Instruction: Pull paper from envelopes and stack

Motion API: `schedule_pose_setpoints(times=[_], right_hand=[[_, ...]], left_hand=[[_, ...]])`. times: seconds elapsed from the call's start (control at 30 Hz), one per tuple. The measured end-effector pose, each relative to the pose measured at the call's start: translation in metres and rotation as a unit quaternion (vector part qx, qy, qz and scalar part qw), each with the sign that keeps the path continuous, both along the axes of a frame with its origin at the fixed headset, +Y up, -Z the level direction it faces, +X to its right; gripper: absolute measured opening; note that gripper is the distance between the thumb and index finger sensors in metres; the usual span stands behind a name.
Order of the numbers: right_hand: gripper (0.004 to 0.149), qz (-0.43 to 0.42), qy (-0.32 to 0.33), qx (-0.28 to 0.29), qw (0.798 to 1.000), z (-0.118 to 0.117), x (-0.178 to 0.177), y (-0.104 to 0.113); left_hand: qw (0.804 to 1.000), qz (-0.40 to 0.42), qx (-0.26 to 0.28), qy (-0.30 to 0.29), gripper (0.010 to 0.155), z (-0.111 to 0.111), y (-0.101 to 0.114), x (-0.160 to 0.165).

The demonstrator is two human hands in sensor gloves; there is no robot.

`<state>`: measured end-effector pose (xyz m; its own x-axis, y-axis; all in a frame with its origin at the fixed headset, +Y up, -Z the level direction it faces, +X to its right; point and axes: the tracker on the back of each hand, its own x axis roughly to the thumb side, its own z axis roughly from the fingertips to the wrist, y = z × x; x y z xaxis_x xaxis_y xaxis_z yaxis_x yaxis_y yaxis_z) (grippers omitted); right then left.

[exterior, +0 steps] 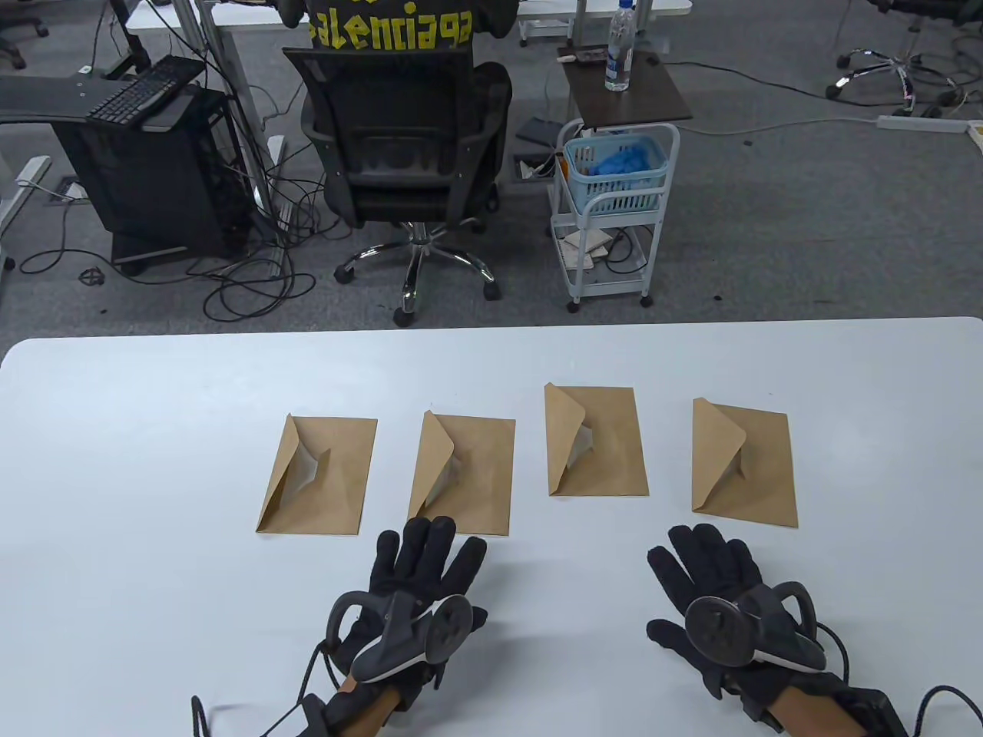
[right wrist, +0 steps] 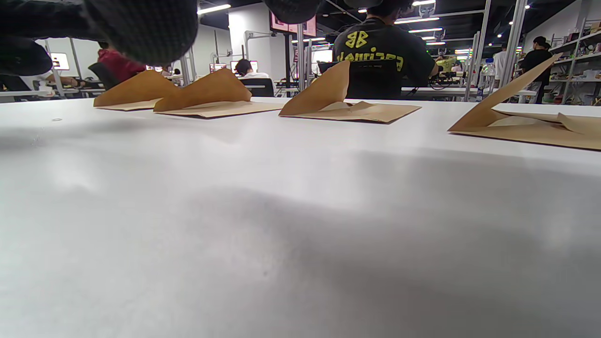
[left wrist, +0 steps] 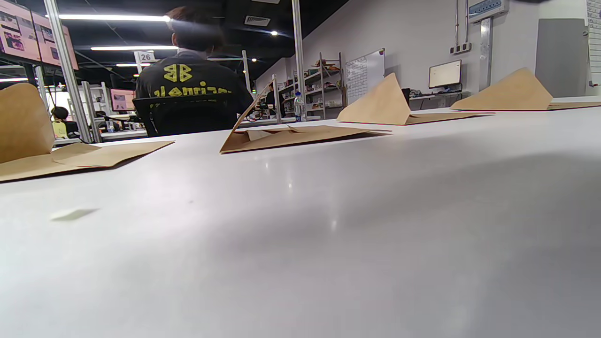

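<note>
Several brown envelopes lie in a row on the white table (exterior: 153, 430), each with its flap raised: far left (exterior: 319, 474), second (exterior: 463, 474), third (exterior: 595, 441), far right (exterior: 743, 463). White paper shows inside the openings of the first three. My left hand (exterior: 426, 564) rests flat on the table, fingers spread, just below the second envelope. My right hand (exterior: 703, 564) rests flat below the far right envelope. Both hands hold nothing. The envelopes show in the left wrist view (left wrist: 291, 136) and the right wrist view (right wrist: 352, 110). My right hand's fingers (right wrist: 141, 28) hang in at the top edge.
Beyond the table's far edge stand an office chair (exterior: 407, 153) with a seated person, a white cart with a blue basket (exterior: 614, 180) and a bottle (exterior: 620, 46) on a small dark table.
</note>
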<state>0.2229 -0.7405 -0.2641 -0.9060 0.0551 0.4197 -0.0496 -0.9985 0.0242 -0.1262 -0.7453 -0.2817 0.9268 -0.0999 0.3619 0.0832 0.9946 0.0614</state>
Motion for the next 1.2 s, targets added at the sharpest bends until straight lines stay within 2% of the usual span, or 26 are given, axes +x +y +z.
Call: schedule_pose_setpoints(times=[0.4,0.67,0.9,1.03,1.1,1.2], right_hand=[[0.081,-0.001,-0.006,0.006,1.000,-0.001,0.001,0.001],[0.081,-0.030,-0.046,0.006,0.998,-0.014,0.011,0.007],[0.085,-0.092,-0.170,0.035,0.981,-0.047,0.039,0.030],[0.085,-0.114,-0.259,0.039,0.958,-0.075,0.057,0.046],[0.082,-0.088,-0.306,0.045,0.947,-0.091,0.064,0.051],[0.079,-0.063,-0.386,0.044,0.919,-0.115,0.074,0.054]], left_hand=[[1.000,-0.001,0.000,0.002,0.078,0.000,0.001,0.000],[1.000,0.000,-0.007,0.003,0.078,-0.002,0.000,0.001],[1.000,0.004,-0.007,0.010,0.078,-0.004,0.002,-0.001],[1.000,0.001,-0.011,0.013,0.078,-0.005,0.002,-0.003],[1.000,0.000,-0.011,0.015,0.078,-0.005,0.002,-0.003],[1.000,0.001,-0.010,0.017,0.078,-0.006,0.003,-0.004]])
